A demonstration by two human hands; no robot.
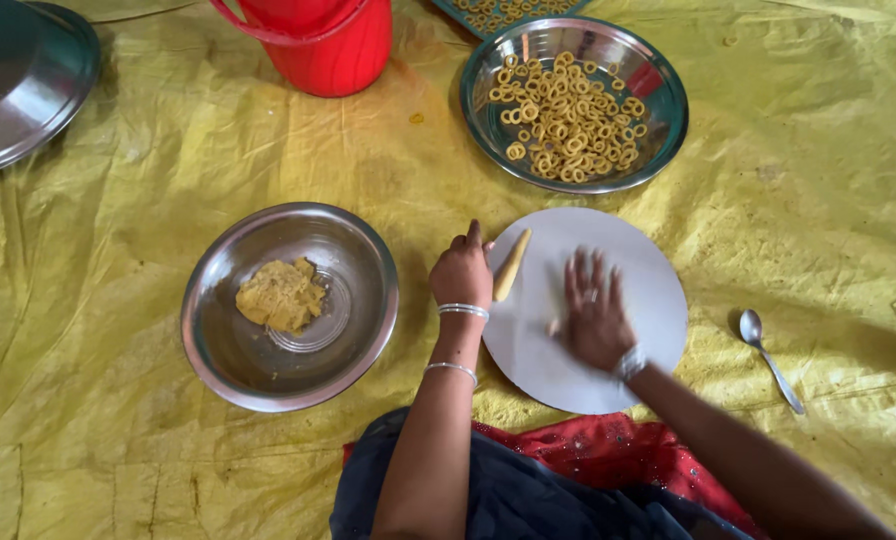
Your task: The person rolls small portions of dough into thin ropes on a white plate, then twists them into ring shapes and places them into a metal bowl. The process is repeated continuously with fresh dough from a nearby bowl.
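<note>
The right hand (594, 312) is lying flat and open on the white round board (648, 300), fingers spread and blurred, palm pressing down on a bit of dough that is mostly hidden beneath it. The left hand (462, 272) is sitting at the board's left edge, fingers curled loosely around a tapered dough roll (511, 266), which is resting with its far tip on the board. To do this rolling well, I'd judge the palm wants light, even pressure so the strand is coming out the same thickness all along, and the left hand wants to be keeping its roll clear of the stroke. Both forearms are reaching in from the near side, wrists low, bangles showing on each. Left of the board, a steel bowl (368, 330) is holding a lump of dough (280, 295). At the far side, a steel plate (668, 110) is carrying a heap of small dough rings (568, 120). A spoon (768, 355) is lying to the right on the yellow sheet (148, 180), and a red bucket (338, 50) is standing at the far edge.
</note>
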